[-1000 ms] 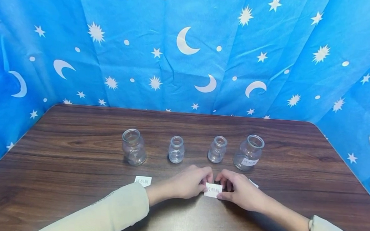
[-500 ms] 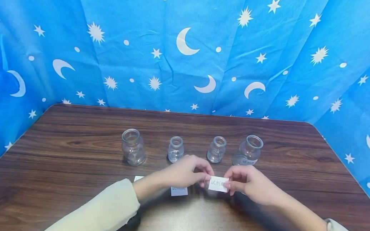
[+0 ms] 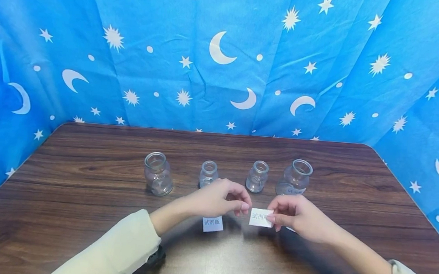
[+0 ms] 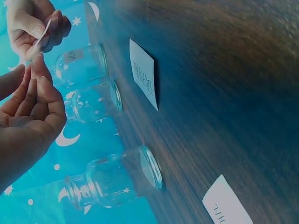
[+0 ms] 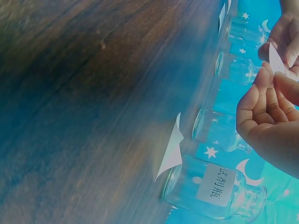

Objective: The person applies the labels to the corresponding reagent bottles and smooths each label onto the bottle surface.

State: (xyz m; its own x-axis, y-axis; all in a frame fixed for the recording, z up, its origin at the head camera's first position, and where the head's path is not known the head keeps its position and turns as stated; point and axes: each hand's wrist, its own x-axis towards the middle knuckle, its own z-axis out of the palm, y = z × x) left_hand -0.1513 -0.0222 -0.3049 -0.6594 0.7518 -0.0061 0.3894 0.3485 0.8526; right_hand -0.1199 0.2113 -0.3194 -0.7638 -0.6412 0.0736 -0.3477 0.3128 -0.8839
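Observation:
My right hand pinches a white paper label with printed characters between thumb and fingers, raised in front of the jars. Just left of that label is my left hand; its fingers are bent, thumb close to the fingertips, with no object visible between them. Below the left hand, another printed label lies on the table. The left wrist view shows a further label, hidden by the left forearm in the head view. A curled white piece of paper lies by the right-hand jar, mostly behind the right hand in the head view.
Glass jars stand in a row on the dark wooden table: a large jar at left, a small jar, another small jar, and a large labelled jar at right. A blue star-patterned cloth hangs behind.
Both hands held the label low at first, then lifted it slightly to the right. The left hand has since come off it and moved slightly left; the right still pinches it.

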